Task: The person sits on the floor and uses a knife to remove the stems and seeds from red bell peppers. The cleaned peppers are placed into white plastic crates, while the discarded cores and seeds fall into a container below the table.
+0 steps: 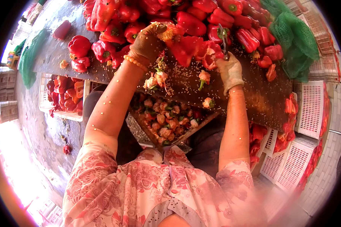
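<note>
My left hand [148, 41], in a brown-stained fabric glove, has its fingers around a seedy red bell pepper piece [167, 31] at the edge of the pepper pile. In my right hand [229, 68], also gloved, is a small knife [223, 37] with its blade pointing away from me. An opened red bell pepper [211, 55] lies against the right fingers; whether they grip it is unclear. Whole red bell peppers [191, 24] are heaped beyond both hands. Cut pepper cores [204, 78] and scattered seeds lie on the dark tabletop [250, 99] between my forearms.
A container of pepper cores [166, 119] stands below the table edge at my lap. To the left is a white crate [62, 113] with red pepper pieces. Green netting [298, 42] hangs at the right, above stacked white crates [311, 109]. More green netting [29, 62] lies far left.
</note>
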A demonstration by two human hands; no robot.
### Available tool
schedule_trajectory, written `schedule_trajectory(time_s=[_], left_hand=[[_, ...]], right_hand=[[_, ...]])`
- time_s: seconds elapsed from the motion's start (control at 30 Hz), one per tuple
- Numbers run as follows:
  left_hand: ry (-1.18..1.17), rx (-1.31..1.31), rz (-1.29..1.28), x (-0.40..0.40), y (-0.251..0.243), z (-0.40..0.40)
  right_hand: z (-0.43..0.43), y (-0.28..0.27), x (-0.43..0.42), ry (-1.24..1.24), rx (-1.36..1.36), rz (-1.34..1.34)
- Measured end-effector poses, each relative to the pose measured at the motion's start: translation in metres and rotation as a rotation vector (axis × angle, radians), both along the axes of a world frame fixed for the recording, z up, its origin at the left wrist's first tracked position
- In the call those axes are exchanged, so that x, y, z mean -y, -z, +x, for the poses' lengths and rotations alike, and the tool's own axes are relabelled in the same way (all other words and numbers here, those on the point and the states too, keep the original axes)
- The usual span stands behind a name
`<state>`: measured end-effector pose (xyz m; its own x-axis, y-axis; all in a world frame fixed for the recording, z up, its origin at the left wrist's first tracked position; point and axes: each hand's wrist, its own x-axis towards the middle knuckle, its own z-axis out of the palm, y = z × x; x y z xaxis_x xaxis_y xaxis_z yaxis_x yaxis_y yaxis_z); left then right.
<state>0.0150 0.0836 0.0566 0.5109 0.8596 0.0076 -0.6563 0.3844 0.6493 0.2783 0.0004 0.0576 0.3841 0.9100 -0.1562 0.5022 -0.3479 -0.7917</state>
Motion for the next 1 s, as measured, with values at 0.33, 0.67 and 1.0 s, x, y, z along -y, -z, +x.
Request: schedule_trajectory(time_s=[0.33, 0.67, 1.0], left_hand=[[-0.348, -0.019, -0.259, -0.037, 0.005, -0.041], [-0.523, -1.257, 0.893, 0.001, -0.006, -0.003], [0.584, -0.567, 0.315, 0.063, -0.009, 0.075]], right_hand=[[0.002, -0.003, 0.004, -0.02, -0.098, 0.032], [0.021, -0.021, 0.013, 0.001, 0.168, 0.047], [0.022, -0.118, 0.074, -0.443, 0.741, 0.074]])
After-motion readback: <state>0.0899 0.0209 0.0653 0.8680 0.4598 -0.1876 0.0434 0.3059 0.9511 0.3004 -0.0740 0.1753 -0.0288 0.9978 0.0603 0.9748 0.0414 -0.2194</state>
